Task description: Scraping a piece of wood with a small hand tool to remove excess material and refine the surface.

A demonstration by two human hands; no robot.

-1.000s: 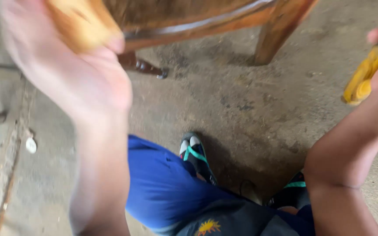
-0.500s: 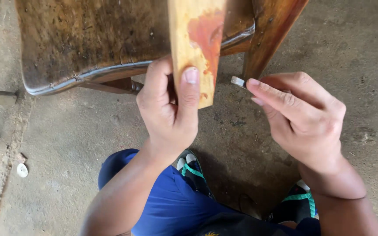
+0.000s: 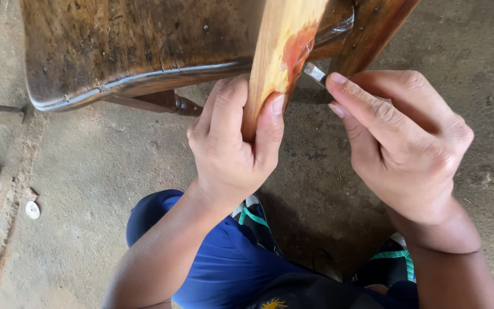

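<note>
Nearest the camera are the person's own legs in blue shorts (image 3: 212, 257), knees drawn up, with feet in teal-strapped sandals (image 3: 255, 220) on the bare concrete floor (image 3: 98, 177); a small white disc (image 3: 32, 210) lies on that floor well off to the left.

Above the knees, the left hand (image 3: 232, 143) is closed around the lower end of a pale wooden slat (image 3: 284, 51), fingers wrapped round its left side and the thumb pressed flat on its face; the slat stands nearly upright and runs up out of the top of the frame, with a reddish stain on its face just above the thumb.

Just beside it, the right hand (image 3: 401, 143) is pinched shut on a small flat metal blade (image 3: 314, 72), whose grey tip juts out past the fingertips and sits at the slat's right edge, close to the stain; whether it actually touches the wood I cannot tell.

Farthest off is a dark, worn wooden chair seat (image 3: 132, 46) with one leg (image 3: 373, 34) behind the slat.

As for progress, the work looks barely under way; the stain appears whole, no fresh scraped patch or shavings show, so most of the scraping seems left to do.
</note>
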